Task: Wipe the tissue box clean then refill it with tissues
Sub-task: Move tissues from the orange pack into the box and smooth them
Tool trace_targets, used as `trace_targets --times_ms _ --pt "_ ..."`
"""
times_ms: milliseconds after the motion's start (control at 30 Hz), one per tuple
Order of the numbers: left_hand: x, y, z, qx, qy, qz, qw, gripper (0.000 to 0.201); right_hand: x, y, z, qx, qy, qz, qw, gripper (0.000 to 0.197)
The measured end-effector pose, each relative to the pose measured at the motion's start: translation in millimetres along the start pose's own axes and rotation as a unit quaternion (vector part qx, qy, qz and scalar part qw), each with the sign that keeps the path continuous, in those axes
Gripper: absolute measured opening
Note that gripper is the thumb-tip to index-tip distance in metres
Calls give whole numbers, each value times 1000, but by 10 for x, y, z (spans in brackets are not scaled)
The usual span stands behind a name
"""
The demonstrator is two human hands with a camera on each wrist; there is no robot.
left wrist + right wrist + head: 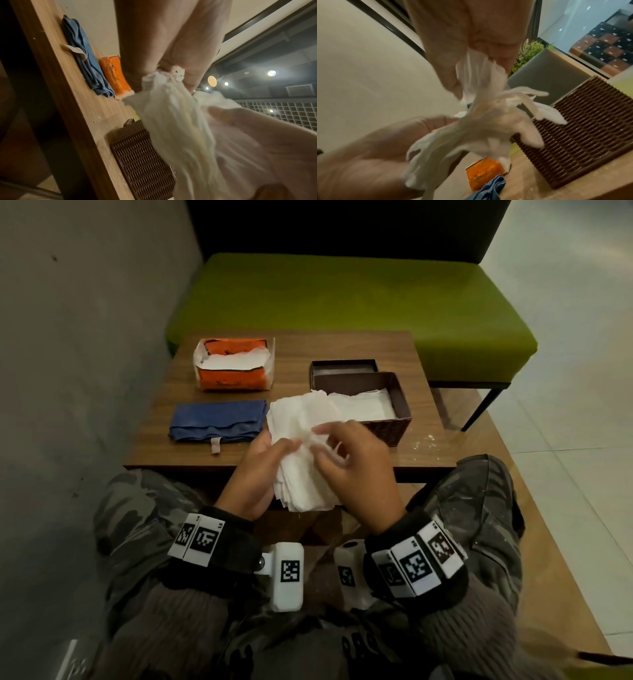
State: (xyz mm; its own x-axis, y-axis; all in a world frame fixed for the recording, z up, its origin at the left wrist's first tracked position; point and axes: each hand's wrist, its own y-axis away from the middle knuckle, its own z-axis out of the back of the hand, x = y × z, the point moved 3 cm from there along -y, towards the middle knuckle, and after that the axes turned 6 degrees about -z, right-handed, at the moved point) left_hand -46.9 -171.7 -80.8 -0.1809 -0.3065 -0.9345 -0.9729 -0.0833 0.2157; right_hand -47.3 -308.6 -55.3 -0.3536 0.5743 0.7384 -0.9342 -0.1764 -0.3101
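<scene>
Nearest, the left hand [255, 470] gripped the left edge of a stack of white tissues [301, 440], thumb on top, fingers curled under. The right hand [356, 470] pinched loose top sheets near the stack's middle; the wrist views showed thin plies bunched between its fingertips, blurred. The stack was held above the near edge of the wooden surface [342, 347], its far end reaching the near left corner of the tissue box [394, 424].

Handling, as a judgement: tissues looked very light, soft, floppy, easy to tear or fan apart. Best held by both short edges with flat support underneath, not by single plies, so the stack stays squared for the box.

The tissue box was a dark brown open rectangular tray, ribbed woven-look outer walls, stiff, smooth inside. It sat on the right of the surface, already holding some white tissues lying flat. Probably rigid and light; it could be steadied by a side wall.

Left of the stack lay a folded blue cloth [219, 419], soft microfibre look, stitched hem, small pale tag at its near edge.

Just behind the box, touching or nearly so, sat a shallower dark lid [342, 368], open side up. Far left stood an orange plastic tissue pack [234, 364], torn open on top, white sheets showing, crinkly film.

Pale crumbs or dust speckled the surface near the right of the box. Beyond it was a green padded bench [342, 296], dark back, thin black legs.
</scene>
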Motion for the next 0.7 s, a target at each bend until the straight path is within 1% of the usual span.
trace_targets --times_ms 33,67,100,133,167,233,267,300,367,433,467,500,600,700 --pt "-1 4 -1 -1 10 4 1000 31 1 13 -51 57 29 8 998 28" --pt "2 4 2 -1 25 9 1000 31 -4 28 -77 96 37 14 995 35" --pt "2 7 1 3 44 15 999 32 1 42 -70 109 23 19 994 40" --pt "6 13 5 10 61 23 998 35 19 51 -38 103 -5 24 994 42" --pt "11 19 3 21 75 29 997 39 45 54 9 83 -40 31 995 40" --pt "17 28 -6 38 80 21 996 46 61 37 119 8 -96 41 995 28" --pt "21 27 -6 37 73 12 997 50 39 17 174 -39 -114 31 992 25" --pt "24 25 -3 32 64 3 997 55 -9 -5 224 -82 -133 3 988 25" --pt "33 22 10 24 49 -6 998 62 -145 -37 295 -143 -174 -78 971 35" --pt "44 14 30 23 46 -4 999 63 -284 -38 344 -177 -200 -141 953 46" --pt "43 11 38 23 44 -2 999 63 -348 -40 351 -180 -208 -166 947 47" --pt "39 10 39 23 42 -2 999 63 -405 -46 344 -172 -213 -187 943 45" --pt "29 10 23 28 35 -4 999 59 -506 -56 259 -117 -223 -237 938 29" --pt "20 23 -3 37 35 -9 999 51 -492 -47 191 -81 -279 -267 919 22"
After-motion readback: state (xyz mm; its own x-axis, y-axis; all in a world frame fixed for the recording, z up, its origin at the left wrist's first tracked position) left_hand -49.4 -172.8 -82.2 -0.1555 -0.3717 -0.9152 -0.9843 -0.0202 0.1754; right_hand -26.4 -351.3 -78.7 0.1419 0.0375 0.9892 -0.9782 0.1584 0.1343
